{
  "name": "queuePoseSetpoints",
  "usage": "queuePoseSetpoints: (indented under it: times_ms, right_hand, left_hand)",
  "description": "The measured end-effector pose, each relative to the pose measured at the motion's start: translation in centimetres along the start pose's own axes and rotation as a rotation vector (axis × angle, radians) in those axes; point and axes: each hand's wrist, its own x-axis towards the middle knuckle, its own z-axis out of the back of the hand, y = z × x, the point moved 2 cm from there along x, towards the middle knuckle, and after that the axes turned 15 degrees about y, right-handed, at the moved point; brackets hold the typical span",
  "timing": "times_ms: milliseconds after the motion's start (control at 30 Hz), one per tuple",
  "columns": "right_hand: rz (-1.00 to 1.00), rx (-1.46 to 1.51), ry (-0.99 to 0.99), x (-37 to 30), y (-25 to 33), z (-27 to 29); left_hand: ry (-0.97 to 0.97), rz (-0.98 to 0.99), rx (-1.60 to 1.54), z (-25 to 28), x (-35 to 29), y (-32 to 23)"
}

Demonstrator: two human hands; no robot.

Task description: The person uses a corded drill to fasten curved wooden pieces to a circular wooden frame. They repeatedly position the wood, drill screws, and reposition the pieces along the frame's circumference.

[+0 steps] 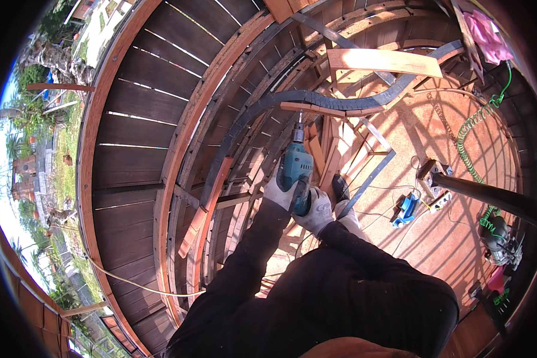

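My gloved left hand (277, 191) is closed round the side of a teal power drill (298, 164). My gloved right hand (317, 216) grips the drill's rear end and handle, partly hidden behind the tool. The drill points away from me, and its bit meets or nearly meets the edge of a reddish wooden strip (317, 110). That strip runs along an S-curved dark metal bar (262, 106). Another wooden strip (207, 209) lies along the bar's lower left end. A pale wooden board (385, 61) lies across the frame beyond.
Curved wooden ribs (182, 140) and dark slatted planks (138, 104) rise on the left. A metal bar frame (369, 182) stands right of my hands. On the sunlit floor (423, 131) are a blue power tool (406, 210) and cables. A dark pole (489, 194) and green coiled hose (462, 140) are farther right.
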Motion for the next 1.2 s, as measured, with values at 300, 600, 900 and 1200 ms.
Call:
queuePoseSetpoints:
  times_ms: [300,600,900,1200]
  right_hand:
    - [-0.067,-0.018,0.073,-0.1,0.9,0.8]
    - [-0.106,0.03,0.198,0.4,0.4,0.3]
    - [-0.157,0.027,0.245,0.6,1.0,0.8]
    - [-0.18,0.02,0.25,0.7,1.1,1.0]
  left_hand:
    - [0.033,0.07,-0.114,-0.1,-1.1,-4.1]
    - [-0.012,0.092,-0.038,0.1,-1.3,-5.6]
    - [-0.022,0.099,-0.074,0.1,-1.3,-5.9]
    - [0.024,0.114,-0.132,0.2,-1.2,-6.8]
